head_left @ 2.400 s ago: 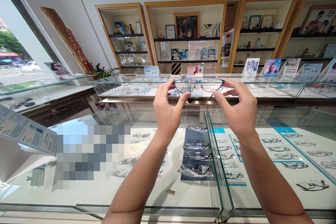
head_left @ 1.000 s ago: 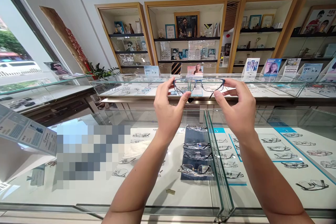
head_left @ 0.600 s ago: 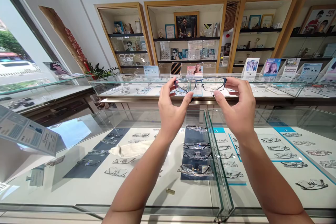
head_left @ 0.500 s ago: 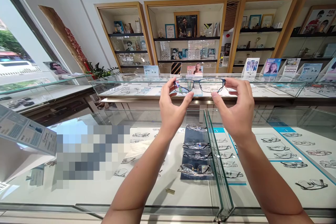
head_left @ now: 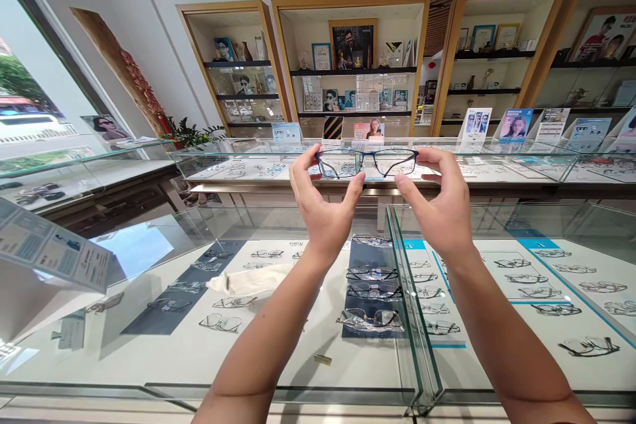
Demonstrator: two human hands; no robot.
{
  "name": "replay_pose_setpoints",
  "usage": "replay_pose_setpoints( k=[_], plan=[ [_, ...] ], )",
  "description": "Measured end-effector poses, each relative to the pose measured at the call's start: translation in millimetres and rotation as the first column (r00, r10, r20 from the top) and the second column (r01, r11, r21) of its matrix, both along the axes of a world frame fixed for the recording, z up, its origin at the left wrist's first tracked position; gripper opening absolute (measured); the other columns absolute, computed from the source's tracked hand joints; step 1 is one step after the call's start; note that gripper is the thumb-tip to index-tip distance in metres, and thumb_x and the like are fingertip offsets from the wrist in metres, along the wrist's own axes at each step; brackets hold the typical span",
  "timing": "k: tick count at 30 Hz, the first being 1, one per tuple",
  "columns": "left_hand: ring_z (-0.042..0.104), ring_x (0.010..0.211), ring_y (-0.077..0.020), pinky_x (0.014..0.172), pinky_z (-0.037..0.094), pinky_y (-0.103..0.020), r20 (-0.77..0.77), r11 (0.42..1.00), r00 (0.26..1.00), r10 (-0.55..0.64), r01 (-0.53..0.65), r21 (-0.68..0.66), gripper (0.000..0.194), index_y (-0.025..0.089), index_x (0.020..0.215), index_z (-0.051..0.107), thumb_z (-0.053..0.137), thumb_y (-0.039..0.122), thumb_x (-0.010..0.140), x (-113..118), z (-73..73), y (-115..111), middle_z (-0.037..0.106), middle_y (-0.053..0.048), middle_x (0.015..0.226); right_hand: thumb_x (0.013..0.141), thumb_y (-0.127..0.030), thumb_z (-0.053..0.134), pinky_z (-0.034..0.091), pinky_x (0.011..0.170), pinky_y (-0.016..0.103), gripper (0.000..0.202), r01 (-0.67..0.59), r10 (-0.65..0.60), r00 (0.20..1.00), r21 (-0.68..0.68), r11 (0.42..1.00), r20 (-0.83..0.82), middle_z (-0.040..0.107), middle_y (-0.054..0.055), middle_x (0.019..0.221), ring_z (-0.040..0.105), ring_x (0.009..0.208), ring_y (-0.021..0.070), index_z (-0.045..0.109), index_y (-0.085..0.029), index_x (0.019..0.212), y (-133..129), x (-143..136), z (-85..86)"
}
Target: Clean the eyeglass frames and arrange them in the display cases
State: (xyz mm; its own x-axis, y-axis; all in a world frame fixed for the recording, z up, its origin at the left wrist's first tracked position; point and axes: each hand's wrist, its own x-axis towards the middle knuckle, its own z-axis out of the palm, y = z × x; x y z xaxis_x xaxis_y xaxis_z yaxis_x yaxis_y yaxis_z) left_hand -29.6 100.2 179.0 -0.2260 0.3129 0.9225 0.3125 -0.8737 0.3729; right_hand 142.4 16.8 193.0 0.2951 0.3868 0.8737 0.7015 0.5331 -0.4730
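Note:
A pair of dark-blue framed glasses (head_left: 368, 155) is held up in front of me, above the glass display cases. My left hand (head_left: 326, 202) pinches its left end between thumb and fingers. On the right end, my right hand (head_left: 437, 202) has a similar grip, thumb below and fingers at the hinge. The folded temples show through the lenses. Below my hands, a dark panel (head_left: 372, 255) carries several glasses in clear wrapping. A cream cloth (head_left: 248, 278) lies left of my left forearm.
A glass case (head_left: 497, 351) with rows of glasses spans the front. Behind it stands a second glass counter (head_left: 238, 187) with upright cards. A white stand (head_left: 50, 245) is at the left, and wooden shelves (head_left: 352, 1) line the wall.
Both hands and the glasses have shifted slightly left, and the glasses now face more squarely, with the lenses and folded temples easier to see. Both hands keep their hold.

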Motion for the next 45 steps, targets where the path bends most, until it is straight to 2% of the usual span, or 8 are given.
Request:
replay_pose_setpoints(
  k=[5, 14, 17, 21, 29, 33, 37, 45],
  plan=[
    [0.062, 0.134, -0.0284, 0.109, 0.054, -0.045, 0.001, 1.0, 1.0, -0.007, 0.007, 0.002, 0.07, 0.029, 0.148, 0.052, 0.082, 0.058, 0.092, 1, -1.2, 5, 0.061, -0.013, 0.149, 0.098, -0.044, 0.076, 0.063, 0.101, 0.05, 0.044, -0.044, 0.044, 0.999, 0.001, 0.999, -0.017, 0.072, 0.009, 0.141, 0.07, 0.132, 0.0297, 0.06, -0.032, 0.136, 3, -2, -3.7],
    [0.066, 0.13, -0.0257, 0.11, 0.055, -0.042, 0.064, 0.953, 0.964, -0.257, 0.264, -0.149, 0.069, 0.029, 0.144, 0.053, 0.081, 0.064, 0.092, 5, -7.2, 25, 0.065, -0.013, 0.143, 0.095, -0.041, 0.079, 0.06, 0.105, 0.053, 0.045, 0.037, -0.037, 0.999, 0.072, 0.997, -0.001, 0.069, 0.01, 0.139, 0.069, 0.128, 0.0295, 0.06, -0.03, 0.134, 1, -9, -2.1],
    [0.065, 0.131, -0.0255, 0.11, 0.056, -0.041, 0.047, 0.97, 0.977, -0.208, 0.212, -0.117, 0.069, 0.03, 0.146, 0.051, 0.079, 0.064, 0.093, 5, -6.5, 23, 0.063, -0.013, 0.145, 0.098, -0.046, 0.074, 0.059, 0.106, 0.052, 0.04, -0.008, 0.01, 0.999, 0.054, 0.998, -0.041, 0.071, 0.01, 0.138, 0.069, 0.127, 0.0286, 0.062, -0.029, 0.132, 2, -5, -1.4],
    [0.063, 0.135, -0.0273, 0.11, 0.055, -0.043, 0.015, 0.996, 0.997, -0.082, 0.082, 0.022, 0.069, 0.03, 0.149, 0.049, 0.077, 0.063, 0.095, 4, -4.5, 13, 0.061, -0.013, 0.148, 0.105, -0.052, 0.064, 0.058, 0.105, 0.05, 0.034, -0.049, 0.053, 0.995, 0.047, 0.998, -0.08, 0.072, 0.01, 0.136, 0.07, 0.125, 0.027, 0.065, -0.028, 0.13, 7, 3, -2.0],
    [0.059, 0.142, -0.0325, 0.112, 0.055, -0.05, 0.001, 0.98, 0.997, 0.073, -0.072, 0.185, 0.074, 0.028, 0.149, 0.05, 0.08, 0.061, 0.091, 2, -4.0, 1, 0.06, -0.014, 0.147, 0.11, -0.066, 0.048, 0.058, 0.104, 0.05, 0.046, -0.135, 0.133, 0.984, -0.014, 0.991, -0.118, 0.077, 0.008, 0.127, 0.074, 0.118, 0.0272, 0.068, -0.028, 0.128, 15, 9, -4.2],
    [0.059, 0.14, -0.0331, 0.113, 0.054, -0.052, 0.004, 0.964, 0.997, 0.08, -0.079, 0.253, 0.075, 0.029, 0.149, 0.049, 0.082, 0.059, 0.089, 1, -5.3, 3, 0.061, -0.014, 0.145, 0.11, -0.07, 0.045, 0.059, 0.098, 0.048, 0.05, -0.128, 0.121, 0.984, -0.046, 0.991, -0.13, 0.077, 0.007, 0.117, 0.075, 0.111, 0.0269, 0.069, -0.029, 0.126, 14, 9, -4.6],
    [0.059, 0.142, -0.0328, 0.114, 0.054, -0.052, 0.001, 0.982, 0.998, 0.068, -0.067, 0.179, 0.074, 0.028, 0.15, 0.049, 0.077, 0.064, 0.091, 2, -5.0, 4, 0.06, -0.015, 0.148, 0.111, -0.068, 0.044, 0.06, 0.096, 0.044, 0.047, -0.144, 0.14, 0.982, -0.019, 0.989, -0.13, 0.077, 0.007, 0.12, 0.075, 0.11, 0.0247, 0.066, -0.029, 0.127, 12, 7, -4.2],
    [0.061, 0.141, -0.0294, 0.115, 0.053, -0.046, 0.007, 0.984, 0.99, -0.141, 0.139, 0.115, 0.069, 0.028, 0.148, 0.05, 0.079, 0.059, 0.093, 3, -0.5, 6, 0.061, -0.013, 0.147, 0.113, -0.061, 0.046, 0.06, 0.099, 0.044, 0.038, -0.203, 0.209, 0.968, 0.057, 0.977, -0.137, 0.077, 0.006, 0.126, 0.075, 0.116, 0.0246, 0.067, -0.03, 0.122, 7, 3, -1.6]
  ],
)
